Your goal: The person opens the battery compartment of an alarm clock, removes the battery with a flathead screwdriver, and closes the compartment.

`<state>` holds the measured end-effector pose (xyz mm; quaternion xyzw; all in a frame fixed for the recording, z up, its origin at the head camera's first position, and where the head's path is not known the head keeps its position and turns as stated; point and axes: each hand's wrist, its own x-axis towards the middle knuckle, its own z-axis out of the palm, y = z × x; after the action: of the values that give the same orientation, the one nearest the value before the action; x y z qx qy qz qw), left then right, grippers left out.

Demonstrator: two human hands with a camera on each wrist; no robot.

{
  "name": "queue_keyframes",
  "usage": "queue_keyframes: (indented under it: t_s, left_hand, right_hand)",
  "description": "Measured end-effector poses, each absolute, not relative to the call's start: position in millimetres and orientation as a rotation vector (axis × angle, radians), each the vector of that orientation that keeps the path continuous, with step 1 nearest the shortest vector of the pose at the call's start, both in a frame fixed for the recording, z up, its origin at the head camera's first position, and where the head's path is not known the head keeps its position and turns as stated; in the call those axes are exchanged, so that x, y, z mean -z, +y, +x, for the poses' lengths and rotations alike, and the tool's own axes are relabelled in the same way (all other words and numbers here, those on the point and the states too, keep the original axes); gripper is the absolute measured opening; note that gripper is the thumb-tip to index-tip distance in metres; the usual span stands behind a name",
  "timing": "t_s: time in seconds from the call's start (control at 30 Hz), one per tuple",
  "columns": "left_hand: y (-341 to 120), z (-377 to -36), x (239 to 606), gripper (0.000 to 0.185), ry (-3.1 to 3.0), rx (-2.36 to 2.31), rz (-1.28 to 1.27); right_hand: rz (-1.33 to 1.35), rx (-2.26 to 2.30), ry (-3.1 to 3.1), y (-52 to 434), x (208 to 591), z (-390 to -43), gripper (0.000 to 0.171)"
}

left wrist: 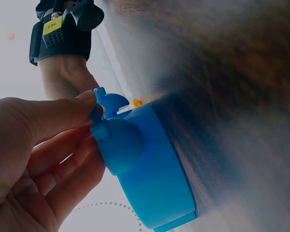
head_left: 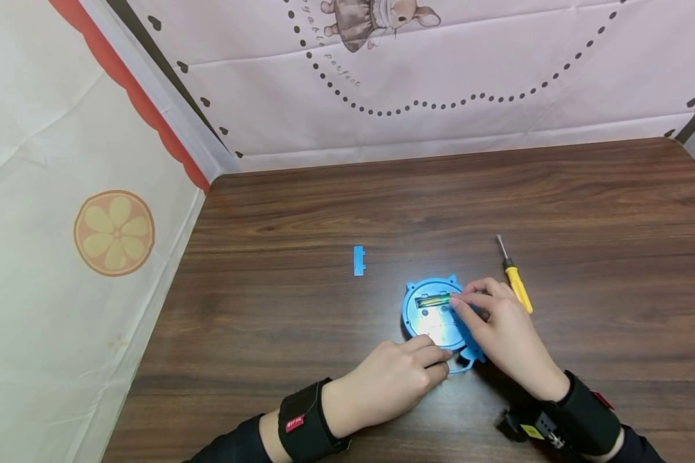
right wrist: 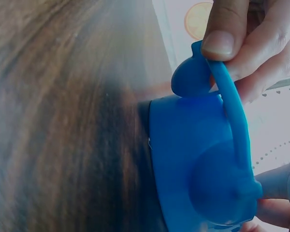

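The blue clock (head_left: 434, 315) lies face down mid-table, steadied by the left hand (head_left: 394, 379) gripping its handle, cover (head_left: 359, 260) already off, while the right hand (head_left: 500, 328) pinches the battery (head_left: 432, 300) in its compartment.

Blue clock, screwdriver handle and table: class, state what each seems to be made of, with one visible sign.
Blue clock: probably moulded plastic, uniform colour, soft sheen, rounded edges. Screwdriver: yellow handle looks plastic, shaft apparently metal, grey and shiny. Table: dark wood or wood-look laminate, streaked grain; which one cannot be told.
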<state>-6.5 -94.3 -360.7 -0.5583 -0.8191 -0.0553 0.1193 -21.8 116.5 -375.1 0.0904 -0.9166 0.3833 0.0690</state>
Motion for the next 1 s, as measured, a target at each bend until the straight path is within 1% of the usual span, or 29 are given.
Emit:
queue_keyframes:
  t_s: [0.17,0.3,0.37,0.5,1.0]
  left_hand:
    - [-93,-6,359,0.016,-2.417,0.152,-1.625]
    - [-92,-5,359,0.018,-2.438,0.122,-1.645]
    - [-92,-5,358,0.019,-2.451,0.11,-1.66]
    - [-92,-5,359,0.02,-2.467,0.085,-1.673]
    - [-91,-7,359,0.019,-2.474,0.169,-1.651]
  right_hand:
    - [0.194,-1.23,-2.747,115,379,-20,0.023]
    - [0.159,-1.261,-2.693,112,386,-18,0.019]
    - [0.164,-1.254,-2.657,110,391,-17,0.015]
    - [0.19,-1.246,-2.597,107,396,-18,0.014]
    - [0.21,-1.296,-2.518,103,397,-20,0.015]
